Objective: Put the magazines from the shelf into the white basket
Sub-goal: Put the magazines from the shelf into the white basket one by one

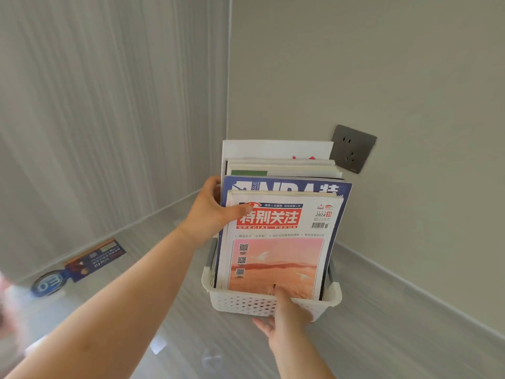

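Several magazines (278,242) already stood upright in the white basket (246,303). The left hand (210,212) gripped the stack's edge; the right hand (287,315) held the basket's front wall, thumb on the cover. No shelf showed, so what remained couldn't be told.

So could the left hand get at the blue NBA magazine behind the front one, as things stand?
Probably yes. The left hand already grips the left edge of the stack, thumb on the front magazine. The NBA magazine stands directly behind it in the white basket, its top and left edge exposed, nothing blocking.
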A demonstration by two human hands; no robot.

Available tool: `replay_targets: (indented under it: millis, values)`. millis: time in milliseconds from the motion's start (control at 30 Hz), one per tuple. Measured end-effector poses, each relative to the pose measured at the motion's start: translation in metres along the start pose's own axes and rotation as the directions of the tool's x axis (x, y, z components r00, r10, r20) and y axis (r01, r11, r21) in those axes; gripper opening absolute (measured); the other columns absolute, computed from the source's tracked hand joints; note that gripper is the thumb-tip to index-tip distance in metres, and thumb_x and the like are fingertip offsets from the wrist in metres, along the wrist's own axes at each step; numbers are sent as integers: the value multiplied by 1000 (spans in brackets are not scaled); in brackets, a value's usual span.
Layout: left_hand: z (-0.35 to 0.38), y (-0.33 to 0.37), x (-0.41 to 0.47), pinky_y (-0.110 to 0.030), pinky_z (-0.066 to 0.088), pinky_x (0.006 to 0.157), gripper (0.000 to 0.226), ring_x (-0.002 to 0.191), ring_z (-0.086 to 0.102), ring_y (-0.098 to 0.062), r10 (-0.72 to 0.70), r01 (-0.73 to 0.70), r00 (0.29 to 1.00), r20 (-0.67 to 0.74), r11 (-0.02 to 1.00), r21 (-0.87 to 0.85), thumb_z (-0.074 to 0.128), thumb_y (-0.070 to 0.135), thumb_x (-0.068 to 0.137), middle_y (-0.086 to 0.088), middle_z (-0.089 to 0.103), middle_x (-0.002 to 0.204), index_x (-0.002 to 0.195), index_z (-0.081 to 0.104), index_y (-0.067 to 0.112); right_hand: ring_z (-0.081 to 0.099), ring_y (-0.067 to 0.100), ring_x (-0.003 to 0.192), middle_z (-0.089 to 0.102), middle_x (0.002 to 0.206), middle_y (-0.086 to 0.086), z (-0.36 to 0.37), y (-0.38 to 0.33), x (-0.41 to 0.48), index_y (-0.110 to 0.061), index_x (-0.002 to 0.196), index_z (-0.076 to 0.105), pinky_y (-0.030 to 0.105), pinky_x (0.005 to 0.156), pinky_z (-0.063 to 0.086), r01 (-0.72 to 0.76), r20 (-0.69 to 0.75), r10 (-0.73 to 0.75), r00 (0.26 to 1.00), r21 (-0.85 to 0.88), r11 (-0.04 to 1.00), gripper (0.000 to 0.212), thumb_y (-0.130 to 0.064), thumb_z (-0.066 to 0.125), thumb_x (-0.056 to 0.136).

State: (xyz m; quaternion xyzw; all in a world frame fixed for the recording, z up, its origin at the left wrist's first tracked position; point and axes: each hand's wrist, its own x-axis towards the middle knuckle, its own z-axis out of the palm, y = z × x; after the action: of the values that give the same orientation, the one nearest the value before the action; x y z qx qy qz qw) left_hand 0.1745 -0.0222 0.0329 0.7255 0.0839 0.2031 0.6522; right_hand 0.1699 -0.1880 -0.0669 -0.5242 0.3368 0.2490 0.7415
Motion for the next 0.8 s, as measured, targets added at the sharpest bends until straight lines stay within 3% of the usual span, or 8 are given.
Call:
replay_targets:
  millis: [133,333,533,633,800]
  values:
    - [-13,-4,-6,-14,55,52,46,62,68,4,17,-18,999,-37,1000,-23,74,6,68,13,64,85,86,41,33,43,42,115,43,121,22,13,-3,0,-9,122,35,55,82,53,-42,-21,41,999,-42,998,52,8,56,78]
    - [-69,-12,-13,-15,55,52,45,63,68,3,8,-7,993,-115,1000,3,74,8,68,15,63,86,86,41,34,42,44,116,40,108,14,40,13,-10,-8,127,37,54,83,52,-32,81,45,996,-164,986,47,1,54,84]
    - [-143,-16,-27,-20,58,54,43,61,68,3,-43,46,977,-208,999,9,74,10,67,12,64,86,84,42,34,39,43,116,35,113,13,85,47,-23,-8,129,38,54,83,52,-36,149,79,986,-269,962,46,-2,52,86]
    - [-174,-17,-35,-12,51,41,43,55,66,7,-66,72,953,-296,997,9,75,12,67,14,62,82,82,42,35,40,42,116,34,113,11,106,61,-28,-8,130,37,52,76,54,-37,183,99,978,-315,948,45,-4,50,87]
    - [-224,-18,-54,-16,52,40,42,52,66,3,-100,104,896,-433,994,-15,73,8,68,9,62,82,80,43,35,45,43,112,35,112,14,141,90,-37,-6,132,33,46,54,56,-38,226,139,964,-398,916,49,-2,49,86]
